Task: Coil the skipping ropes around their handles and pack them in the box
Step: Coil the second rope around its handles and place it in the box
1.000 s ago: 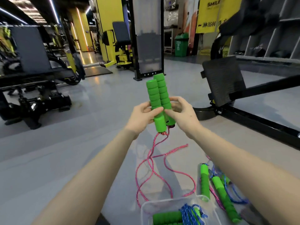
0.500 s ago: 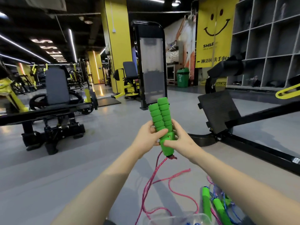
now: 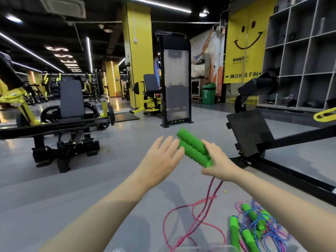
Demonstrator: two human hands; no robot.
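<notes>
My right hand (image 3: 217, 163) grips the lower ends of two green foam skipping-rope handles (image 3: 192, 148), held side by side and tilted up to the left. Their pink rope (image 3: 200, 213) hangs from under that hand and loops loose on the floor. My left hand (image 3: 161, 159) is just left of the handles with its fingers spread, holding nothing. The rim of the clear plastic box (image 3: 209, 249) shows at the bottom edge. A tangled pile of other ropes with green handles (image 3: 254, 226) lies on the floor at the lower right.
A black machine frame with a footplate (image 3: 249, 131) runs along the floor to my right. A weight bench machine (image 3: 63, 135) stands on the left. Grey shelving (image 3: 300, 57) lines the right wall. Open grey floor lies ahead.
My left hand has let go of the handles and opened. The right hand has tilted the handles leftward. The camera has tipped up, so the box has almost left the view.
</notes>
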